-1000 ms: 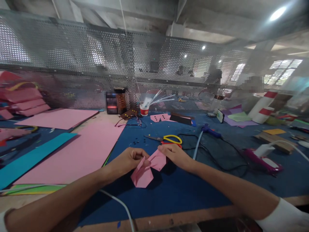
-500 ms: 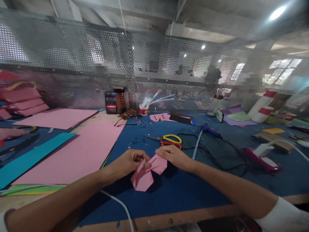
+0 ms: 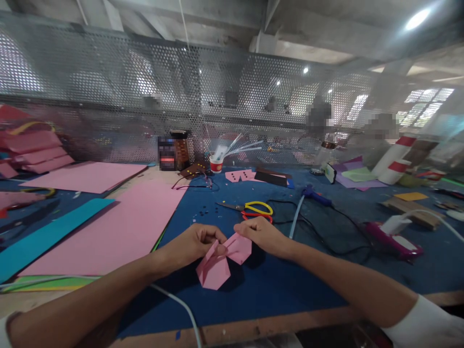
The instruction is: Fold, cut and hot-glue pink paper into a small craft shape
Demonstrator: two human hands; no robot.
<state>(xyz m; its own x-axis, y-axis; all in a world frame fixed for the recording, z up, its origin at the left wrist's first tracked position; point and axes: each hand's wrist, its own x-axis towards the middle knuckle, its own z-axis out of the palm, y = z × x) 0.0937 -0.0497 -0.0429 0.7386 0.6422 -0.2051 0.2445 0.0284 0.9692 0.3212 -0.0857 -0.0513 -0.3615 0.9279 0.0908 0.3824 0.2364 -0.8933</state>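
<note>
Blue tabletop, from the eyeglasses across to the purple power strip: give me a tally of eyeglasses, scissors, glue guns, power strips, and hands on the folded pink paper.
Hands on the folded pink paper: 2 (left hand, right hand)
Pairs of eyeglasses: 1
Pairs of scissors: 1
Blue glue gun: 1
Purple power strip: 1
Total: 6

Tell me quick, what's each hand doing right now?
Left hand: closed, pinching the folded pink paper.
Right hand: closed, holding that paper's right part.
</note>
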